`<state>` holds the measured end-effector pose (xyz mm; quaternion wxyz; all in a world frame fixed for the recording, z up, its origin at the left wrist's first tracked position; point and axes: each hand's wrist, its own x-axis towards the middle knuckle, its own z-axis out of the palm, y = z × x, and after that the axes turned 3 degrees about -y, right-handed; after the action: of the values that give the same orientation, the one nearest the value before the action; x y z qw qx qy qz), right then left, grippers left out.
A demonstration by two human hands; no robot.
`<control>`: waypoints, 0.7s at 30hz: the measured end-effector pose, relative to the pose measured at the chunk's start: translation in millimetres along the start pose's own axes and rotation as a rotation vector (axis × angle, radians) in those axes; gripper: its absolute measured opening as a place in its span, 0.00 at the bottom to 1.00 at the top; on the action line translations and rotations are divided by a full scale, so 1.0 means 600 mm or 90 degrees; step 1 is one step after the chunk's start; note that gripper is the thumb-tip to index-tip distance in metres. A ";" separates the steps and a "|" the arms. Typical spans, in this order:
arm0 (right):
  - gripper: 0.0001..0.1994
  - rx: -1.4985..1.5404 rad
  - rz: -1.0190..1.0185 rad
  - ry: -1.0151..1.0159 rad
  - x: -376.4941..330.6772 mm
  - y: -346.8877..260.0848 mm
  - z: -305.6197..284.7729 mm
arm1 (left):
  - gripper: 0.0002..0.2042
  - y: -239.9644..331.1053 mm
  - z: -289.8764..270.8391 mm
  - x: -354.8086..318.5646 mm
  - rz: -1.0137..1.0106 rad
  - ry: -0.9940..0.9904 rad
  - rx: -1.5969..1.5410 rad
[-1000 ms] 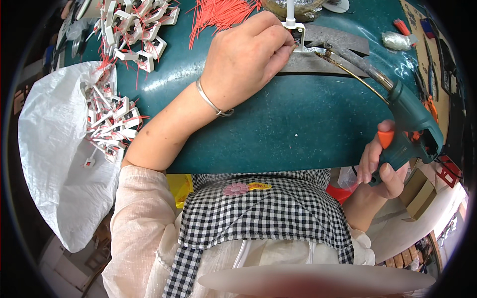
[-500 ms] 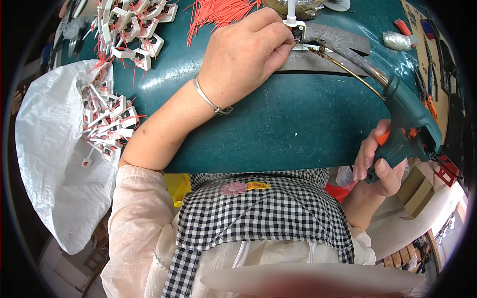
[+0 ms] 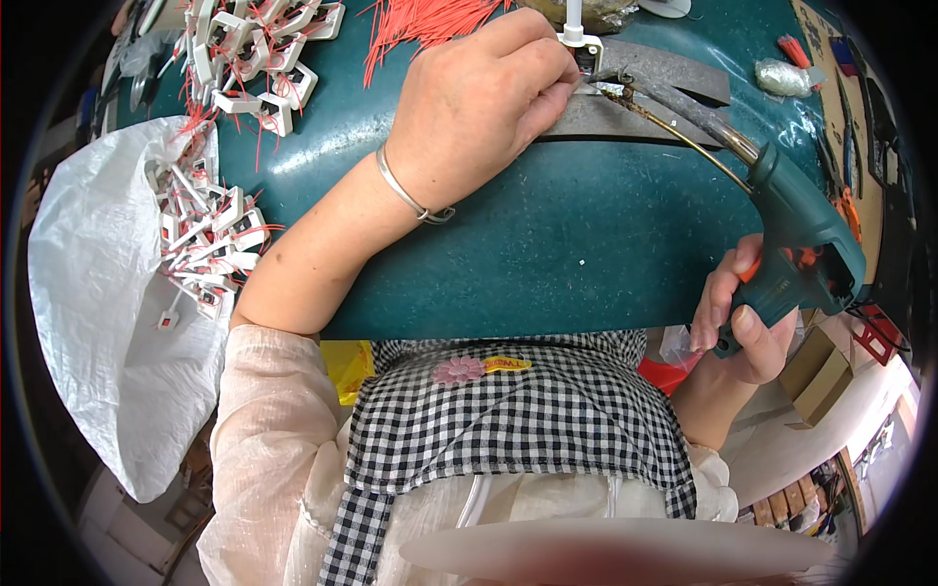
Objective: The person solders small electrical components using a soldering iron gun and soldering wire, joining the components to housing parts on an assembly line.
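the fingers (image 3: 552,83) of the left hand (image 3: 479,107) are pressed together in a pinch on a small white plastic clip (image 3: 581,44), holding it down at the far edge of the teal table (image 3: 547,254); what sits under the fingertips is hidden. a thin metal bangle (image 3: 410,200) rings that wrist. the fingers of the right hand (image 3: 738,317) are curled shut round the grip of a teal soldering gun (image 3: 801,254), with one finger lying by its orange trigger. the gun's long brass tip (image 3: 674,137) reaches across to just beside the clip, touching or nearly touching the spot the left hand pinches; i cannot tell which.

this reads as the joining step: the part is held steady while the hot tip works at it. the next move seems to call for keeping the pinch still, keeping fingertips off the tip, and a steady draw back of the gun along its own line.

outward on the table, a grey strip (image 3: 635,117) lies under the work. a spread of thin red wires (image 3: 420,24) sits just beyond the left hand, and a heap of white clips with red leads (image 3: 244,59) lies at the far left, spilling toward a white woven sack (image 3: 98,293) that hangs off the table's left edge with more of them at its mouth. on the right, cardboard boxes (image 3: 821,366) stand below the table's edge, and the room beyond is cluttered and too bent by the lens to read.
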<state>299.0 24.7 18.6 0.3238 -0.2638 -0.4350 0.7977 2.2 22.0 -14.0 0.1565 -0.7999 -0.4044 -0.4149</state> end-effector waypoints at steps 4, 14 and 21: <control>0.23 -0.019 0.001 0.021 -0.001 -0.004 0.008 | 0.05 -0.001 0.002 0.001 0.000 0.008 -0.002; 0.28 -0.009 -0.032 0.016 -0.003 -0.021 0.003 | 0.05 0.003 -0.001 0.006 -0.019 -0.003 0.004; 0.34 0.009 -0.040 0.047 -0.002 -0.014 0.001 | 0.05 0.014 -0.016 0.006 -0.058 -0.070 0.051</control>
<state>301.6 27.0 26.1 0.3662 -0.2769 -0.4255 0.7799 4.7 12.8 -4.7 0.1467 -0.7956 -0.4643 -0.3604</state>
